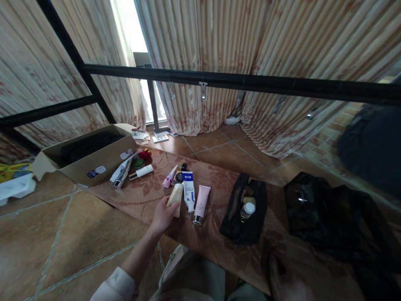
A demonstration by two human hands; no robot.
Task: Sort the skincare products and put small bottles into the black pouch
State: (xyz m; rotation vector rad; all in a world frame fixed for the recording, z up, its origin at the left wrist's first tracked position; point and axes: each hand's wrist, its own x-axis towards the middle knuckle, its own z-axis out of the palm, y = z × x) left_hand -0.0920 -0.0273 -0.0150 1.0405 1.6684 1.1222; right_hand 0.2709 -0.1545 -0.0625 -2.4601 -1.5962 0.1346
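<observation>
My left hand [164, 216] is closed around a cream-coloured tube [175, 194] that lies at the near side of the table. Just right of it are a white and blue tube [188, 192] and a pink tube [201, 202] with a silver cap. A small pink and white tube [170, 176] lies behind, beside a dark round jar [179, 177]. My right hand [290, 281] is at the table's near right, dim and blurred, so its fingers are unclear. An unzipped black mesh pouch [229, 219] stands nearest to it, with a white-lidded jar [249, 209] inside.
On the left, an open cardboard box [97, 166] holds something black. Beside it lie a white bottle [142, 172], a green round item [138, 163] and slim tubes. A black bag [316, 211] occupies the right side. A black metal rail [222, 77] crosses before curtains.
</observation>
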